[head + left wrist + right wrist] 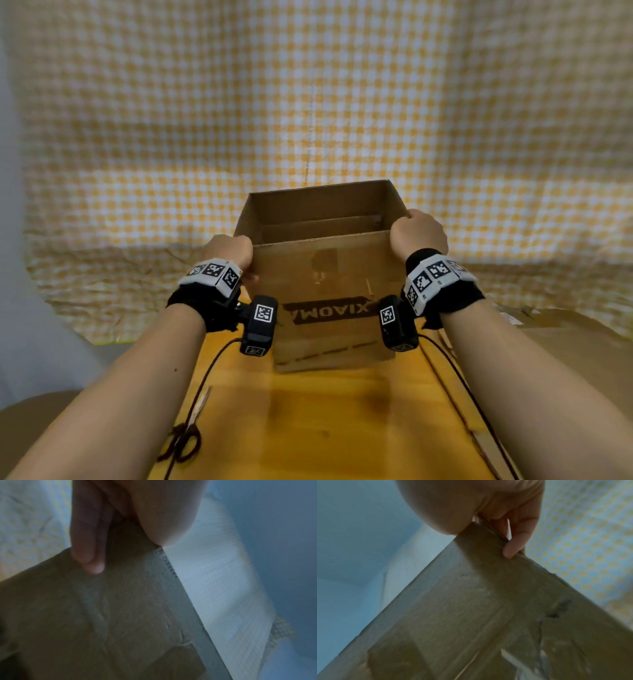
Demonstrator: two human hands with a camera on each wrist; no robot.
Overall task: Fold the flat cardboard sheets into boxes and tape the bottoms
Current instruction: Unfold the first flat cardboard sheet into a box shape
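I've got both hands clamped on the box [325,274], left hand [228,251] and right hand [418,233] pinching its top corners mid-tabletop [342,428], so I'd keep it square and level.

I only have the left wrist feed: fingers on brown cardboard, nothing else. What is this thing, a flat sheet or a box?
Observer: An erected cardboard box, open top up, standing on the wooden table.
Operator: Right hand doing anything?
Observer: The right hand grips the box's top right corner; the left hand grips the top left.
Operator: Any tools nearby?
Observer: Scissors lie on the table near the left forearm, untouched.
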